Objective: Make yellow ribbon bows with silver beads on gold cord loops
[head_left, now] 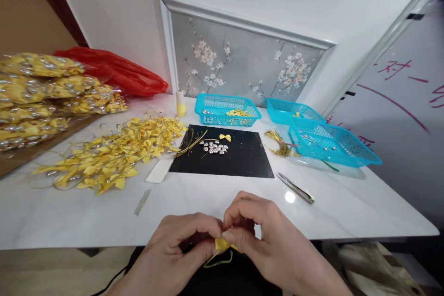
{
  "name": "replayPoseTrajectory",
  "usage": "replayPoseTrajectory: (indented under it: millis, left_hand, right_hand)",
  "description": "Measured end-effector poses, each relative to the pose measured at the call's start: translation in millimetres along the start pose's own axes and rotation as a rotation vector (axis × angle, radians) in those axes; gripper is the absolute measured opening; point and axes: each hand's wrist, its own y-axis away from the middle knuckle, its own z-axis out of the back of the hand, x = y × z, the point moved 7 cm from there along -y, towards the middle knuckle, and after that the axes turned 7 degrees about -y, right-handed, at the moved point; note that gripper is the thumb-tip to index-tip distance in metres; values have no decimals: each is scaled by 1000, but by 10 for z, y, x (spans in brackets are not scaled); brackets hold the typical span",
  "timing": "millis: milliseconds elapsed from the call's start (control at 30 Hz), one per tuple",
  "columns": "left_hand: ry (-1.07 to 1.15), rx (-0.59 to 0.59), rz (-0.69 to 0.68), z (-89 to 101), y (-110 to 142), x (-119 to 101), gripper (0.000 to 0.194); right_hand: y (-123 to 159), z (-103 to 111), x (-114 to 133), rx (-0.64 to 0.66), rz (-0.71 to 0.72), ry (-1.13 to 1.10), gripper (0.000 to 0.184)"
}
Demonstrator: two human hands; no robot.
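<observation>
My left hand [176, 249] and my right hand [263, 236] meet at the table's near edge, both with fingers pinched on a small yellow ribbon bow with a thin yellow cord [222, 252] hanging below it. Beyond them lies a black mat [243, 159] with a cluster of silver beads [213, 147], a yellow bow [225, 137] and a few yellow cords [190, 144] on it.
A heap of finished yellow bows [114, 155] covers the left of the white table [69, 212], with bagged ones [38, 97] and a red bag [118, 71] behind. Three blue baskets [227, 110] stand at the back and right. Small scissors [296, 188] lie right of the mat.
</observation>
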Motion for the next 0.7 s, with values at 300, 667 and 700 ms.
replayPoseTrajectory:
  millis: [300,667,700]
  left_hand:
    - [566,121,257,-125,31,151,12]
    - [955,69,399,-229,108,147,22]
    - [960,49,428,-222,117,141,24]
  right_hand:
    - [-159,3,-265,-134,-101,-645,20]
    - [-242,28,-596,-471,-173,-1225,42]
    - [-248,83,-623,-512,-142,-1208,42]
